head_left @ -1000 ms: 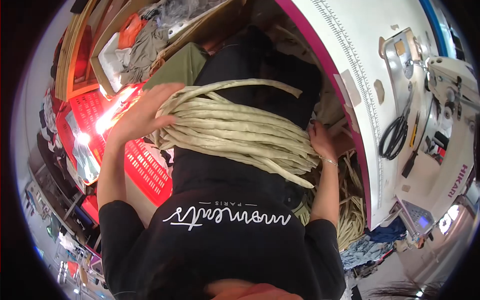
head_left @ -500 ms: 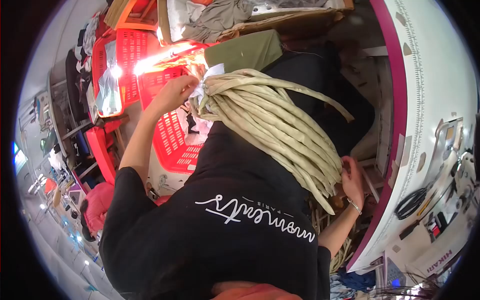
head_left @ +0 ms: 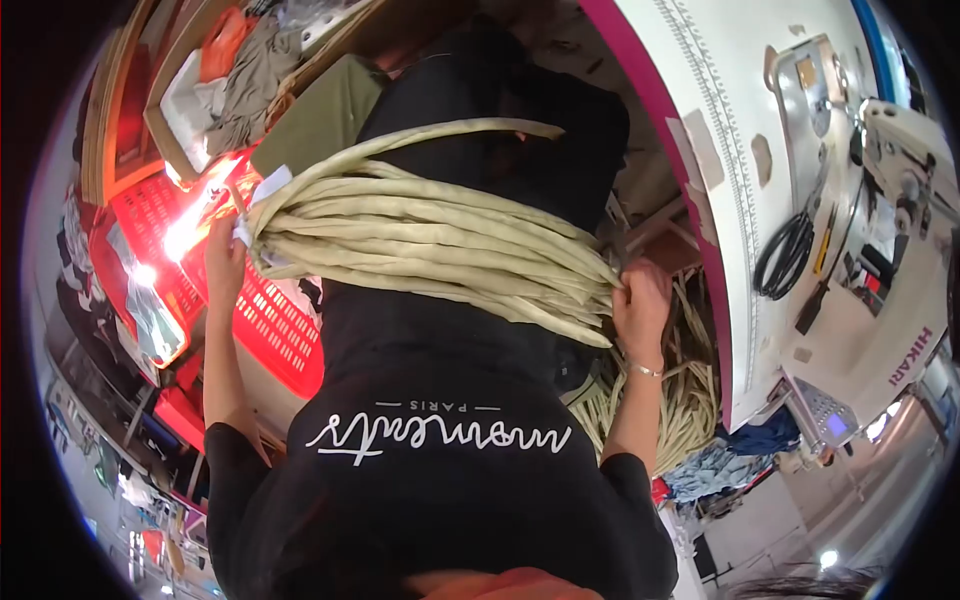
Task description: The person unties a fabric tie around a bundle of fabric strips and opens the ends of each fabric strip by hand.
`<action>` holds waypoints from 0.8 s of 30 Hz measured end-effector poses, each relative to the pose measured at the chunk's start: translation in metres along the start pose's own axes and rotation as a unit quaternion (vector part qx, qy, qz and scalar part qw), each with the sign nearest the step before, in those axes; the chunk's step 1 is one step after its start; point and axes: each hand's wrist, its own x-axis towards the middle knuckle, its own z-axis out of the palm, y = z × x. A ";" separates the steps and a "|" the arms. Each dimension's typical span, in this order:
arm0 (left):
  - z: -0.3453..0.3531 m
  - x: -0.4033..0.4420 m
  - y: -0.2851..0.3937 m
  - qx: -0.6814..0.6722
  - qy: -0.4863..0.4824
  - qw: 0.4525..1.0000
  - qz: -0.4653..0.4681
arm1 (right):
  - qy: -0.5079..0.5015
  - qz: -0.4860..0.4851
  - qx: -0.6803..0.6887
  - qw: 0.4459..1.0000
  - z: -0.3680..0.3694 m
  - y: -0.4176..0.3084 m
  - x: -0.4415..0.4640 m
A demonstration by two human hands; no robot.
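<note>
A long bundle of beige-green fabric strips (head_left: 430,235) lies across my lap, over black clothing. White cloth (head_left: 272,184) is wrapped around its left end. My left hand (head_left: 226,255) is at that end, fingers closed by the white cloth and partly hidden; I cannot make out exactly what they grip. At the loose right end, my right hand (head_left: 642,300) has its fingers closed on the strip ends. One strip (head_left: 480,127) curves away from the rest on the far side. More similar strips (head_left: 685,405) hang in a heap below my right forearm.
Red plastic baskets (head_left: 275,335) stand at my left, under a bright glare. Beyond them is a cardboard box (head_left: 165,110) with cloth inside. An olive-green block (head_left: 325,110) sits beside my leg. On my right runs a white sewing table (head_left: 690,60) with a HIKARI machine (head_left: 905,360).
The view has turned, and the bundle now lies more level across my lap. My right hand has closed on the strip ends. My left hand stays at the wrapped end.
</note>
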 end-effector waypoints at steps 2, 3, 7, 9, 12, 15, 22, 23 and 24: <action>0.002 -0.001 0.003 -0.011 -0.006 1.000 -0.013 | 0.047 -0.008 -0.048 0.998 -0.016 -0.010 -0.011; 0.005 -0.001 0.003 -0.011 -0.010 1.000 -0.020 | 0.073 -0.009 -0.069 0.995 -0.021 -0.014 -0.018; 0.016 0.001 0.006 -0.002 0.000 1.000 -0.004 | 0.183 -0.003 -0.100 0.978 -0.037 -0.027 -0.030; 0.017 0.003 0.008 0.002 0.005 1.000 0.002 | 0.226 0.016 -0.071 0.971 -0.039 -0.029 -0.030; 0.012 0.002 0.006 -0.013 -0.008 1.000 -0.017 | 0.309 0.049 0.007 0.950 -0.038 -0.030 -0.033; 0.013 0.003 0.003 -0.032 -0.035 0.998 -0.052 | 0.332 0.075 0.084 0.937 -0.053 -0.039 -0.034; 0.043 -0.004 -0.027 -0.042 0.080 0.995 0.044 | 0.352 0.112 0.027 0.929 -0.074 -0.060 -0.005; 0.039 -0.005 -0.014 -0.066 0.092 0.993 0.025 | 0.308 0.092 0.087 0.943 -0.067 -0.061 0.001; 0.033 -0.007 -0.001 -0.092 0.105 0.990 0.009 | 0.262 0.071 0.143 0.952 -0.064 -0.060 0.007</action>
